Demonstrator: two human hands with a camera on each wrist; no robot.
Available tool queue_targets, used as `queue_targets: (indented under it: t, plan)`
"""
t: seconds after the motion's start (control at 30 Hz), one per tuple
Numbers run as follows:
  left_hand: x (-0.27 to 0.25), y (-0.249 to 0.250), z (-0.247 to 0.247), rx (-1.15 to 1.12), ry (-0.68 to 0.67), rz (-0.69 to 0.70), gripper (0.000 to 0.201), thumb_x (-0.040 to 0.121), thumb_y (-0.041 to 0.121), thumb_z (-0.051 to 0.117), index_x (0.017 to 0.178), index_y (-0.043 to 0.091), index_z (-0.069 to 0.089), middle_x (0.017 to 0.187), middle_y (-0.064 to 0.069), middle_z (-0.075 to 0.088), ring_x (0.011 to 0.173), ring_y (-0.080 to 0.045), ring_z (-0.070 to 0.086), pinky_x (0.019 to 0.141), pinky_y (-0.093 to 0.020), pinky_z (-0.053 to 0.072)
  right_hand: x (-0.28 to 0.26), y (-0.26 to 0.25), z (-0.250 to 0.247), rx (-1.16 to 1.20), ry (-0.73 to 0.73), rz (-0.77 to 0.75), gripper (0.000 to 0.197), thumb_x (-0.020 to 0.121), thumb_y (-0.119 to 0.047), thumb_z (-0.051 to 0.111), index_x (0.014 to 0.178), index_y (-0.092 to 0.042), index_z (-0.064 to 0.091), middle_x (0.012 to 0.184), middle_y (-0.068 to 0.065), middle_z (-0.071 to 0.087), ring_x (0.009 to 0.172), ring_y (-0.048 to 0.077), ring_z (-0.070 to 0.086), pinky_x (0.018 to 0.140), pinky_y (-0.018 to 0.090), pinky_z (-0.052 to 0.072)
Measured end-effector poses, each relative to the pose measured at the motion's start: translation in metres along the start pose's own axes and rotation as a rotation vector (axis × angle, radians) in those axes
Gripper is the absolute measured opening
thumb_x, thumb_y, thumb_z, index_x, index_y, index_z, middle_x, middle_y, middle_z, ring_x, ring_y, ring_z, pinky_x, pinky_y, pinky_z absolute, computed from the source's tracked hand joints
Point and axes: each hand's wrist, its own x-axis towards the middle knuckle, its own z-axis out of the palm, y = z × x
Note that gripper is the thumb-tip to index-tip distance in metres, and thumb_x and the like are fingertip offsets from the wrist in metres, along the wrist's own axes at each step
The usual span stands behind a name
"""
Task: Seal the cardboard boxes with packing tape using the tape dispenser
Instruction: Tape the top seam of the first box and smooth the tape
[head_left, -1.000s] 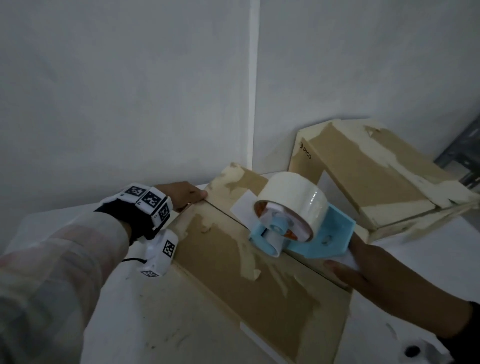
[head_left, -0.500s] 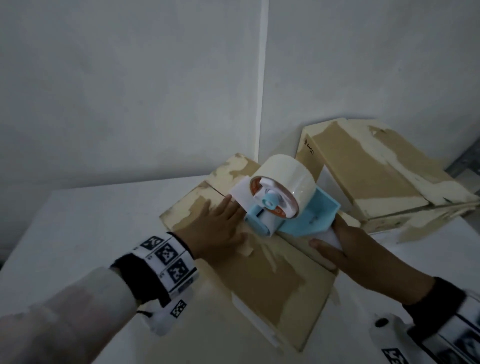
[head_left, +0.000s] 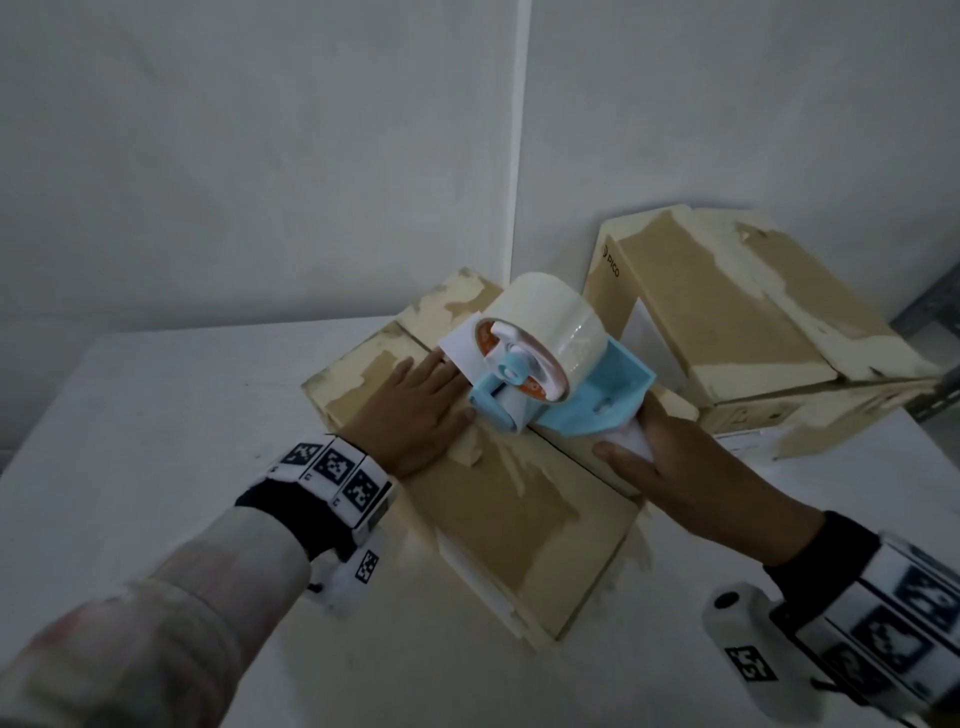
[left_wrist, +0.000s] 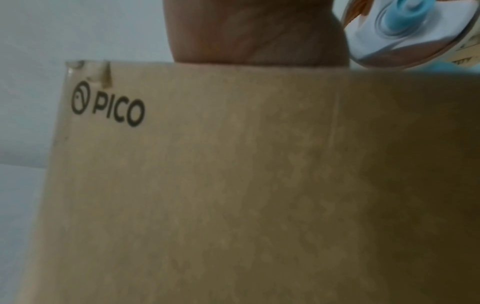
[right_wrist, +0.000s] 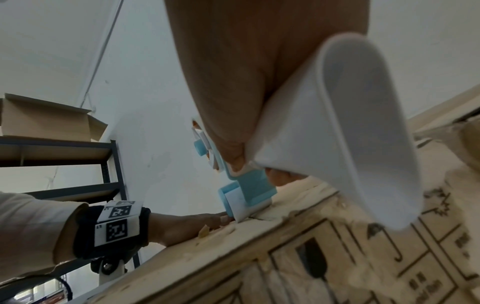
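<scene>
While gripped, tape dispenser (head_left: 550, 384) atop box (head_left: 498, 514)

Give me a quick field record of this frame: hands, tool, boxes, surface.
left hand: flat on near box top, fingers straight, beside the dispenser's front
right hand: grips white handle of tape dispenser
tape dispenser: blue frame, front roller on the near box's centre seam
tape roll: pale, mounted on dispenser
near box: flaps closed, torn tape residue
far box: tilted, behind right
table: white

Storeroom: metal shelving (right_wrist: 111, 164), cardboard boxes (head_left: 727, 291)
</scene>
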Motion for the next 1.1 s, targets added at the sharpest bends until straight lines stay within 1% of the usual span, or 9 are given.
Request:
queue_targets:
  t: [0.13, 0.23, 0.4, 0.53, 0.67, 0.77, 0.83, 0.93, 1.1]
  plan:
    - [0.0, -0.001, 0.001, -0.022, 0.004, -0.016, 0.088, 0.07, 0.061, -0.01, 0.148, 0.025, 0.008, 0.158, 0.004, 0.003, 0.145, -0.013, -0.003, 0.116, -0.034, -0.004, -0.003, -0.002, 0.002, 0.002, 0.002, -0.016, 0.024, 0.089, -0.033, 0.049, 0.108, -0.023, 0.036, 0.073, -0.005, 0.06, 0.068, 0.008, 0.06, 0.061, 0.029, 0.046]
    - [0.0, -0.001, 0.001, -0.03, -0.015, -0.03, 0.089, 0.069, 0.062, -0.011, 0.148, 0.026, 0.006, 0.158, 0.004, 0.001, 0.145, -0.012, -0.005, 0.116, -0.032, -0.007, -0.011, 0.001, -0.003, -0.009, 0.009, -0.021, 0.031, 0.089, -0.033, 0.049, 0.114, -0.018, 0.039, 0.081, 0.003, 0.064, 0.073, 0.014, 0.062, 0.067, 0.034, 0.049]
    - [-0.001, 0.0, -0.001, -0.008, -0.034, -0.061, 0.07, 0.082, 0.053, 0.003, 0.147, 0.028, -0.003, 0.157, 0.009, -0.007, 0.145, -0.01, -0.008, 0.116, -0.032, -0.007, -0.048, 0.017, -0.018, -0.022, 0.005, 0.072, 0.028, 0.089, -0.037, 0.049, 0.112, -0.025, 0.038, 0.077, -0.008, 0.061, 0.07, 0.001, 0.058, 0.06, 0.012, 0.044]
    - [-0.003, 0.001, -0.001, -0.019, -0.037, -0.067, 0.068, 0.083, 0.052, 0.004, 0.147, 0.03, -0.003, 0.157, 0.01, -0.007, 0.145, -0.009, -0.008, 0.116, -0.032, -0.007, -0.072, 0.027, -0.026, -0.044, 0.003, 0.143, 0.021, 0.088, -0.032, 0.051, 0.102, -0.024, 0.037, 0.07, -0.008, 0.058, 0.064, 0.005, 0.057, 0.053, 0.014, 0.038]
    - [-0.007, 0.004, -0.003, -0.029, -0.051, -0.074, 0.069, 0.082, 0.053, 0.002, 0.147, 0.03, -0.002, 0.157, 0.009, -0.006, 0.145, -0.01, -0.007, 0.116, -0.032, -0.005, -0.092, 0.036, -0.027, -0.039, 0.021, 0.165, 0.021, 0.087, -0.031, 0.053, 0.099, -0.024, 0.037, 0.075, -0.006, 0.061, 0.067, 0.009, 0.06, 0.055, 0.016, 0.042]
    - [-0.009, 0.017, -0.008, -0.026, -0.041, -0.121, 0.067, 0.086, 0.054, 0.001, 0.147, 0.027, -0.001, 0.158, 0.006, -0.006, 0.145, -0.013, -0.007, 0.117, -0.038, -0.005, -0.095, 0.042, -0.025, -0.036, 0.065, 0.118, 0.02, 0.086, -0.031, 0.054, 0.096, -0.027, 0.037, 0.067, -0.005, 0.059, 0.066, 0.005, 0.061, 0.053, 0.013, 0.045]
    - [-0.013, 0.045, -0.006, -0.001, -0.043, -0.071, 0.069, 0.084, 0.053, -0.005, 0.148, 0.025, -0.001, 0.158, 0.004, -0.006, 0.145, -0.014, -0.007, 0.116, -0.042, -0.006, -0.096, 0.045, -0.023, -0.007, 0.085, 0.102, 0.017, 0.086, -0.032, 0.054, 0.094, -0.03, 0.038, 0.067, -0.004, 0.06, 0.072, 0.002, 0.06, 0.055, 0.01, 0.045]
    - [-0.023, 0.095, 0.011, -0.029, -0.058, 0.096, 0.081, 0.071, 0.054, -0.015, 0.147, 0.029, -0.003, 0.157, 0.007, -0.007, 0.145, -0.012, -0.01, 0.114, -0.04, -0.013, -0.097, 0.045, -0.023, 0.037, 0.082, 0.108, 0.016, 0.087, -0.033, 0.052, 0.094, -0.031, 0.039, 0.075, -0.003, 0.063, 0.067, 0.01, 0.062, 0.055, 0.014, 0.046]
    - [-0.024, 0.101, 0.021, -0.037, 0.003, 0.111, 0.077, 0.075, 0.052, -0.013, 0.147, 0.029, 0.001, 0.158, 0.008, -0.002, 0.145, -0.009, -0.006, 0.115, -0.035, -0.008, -0.102, 0.05, -0.023, 0.071, 0.08, 0.094, 0.02, 0.086, -0.036, 0.052, 0.098, -0.024, 0.042, 0.077, 0.003, 0.064, 0.069, 0.013, 0.063, 0.056, 0.016, 0.046]
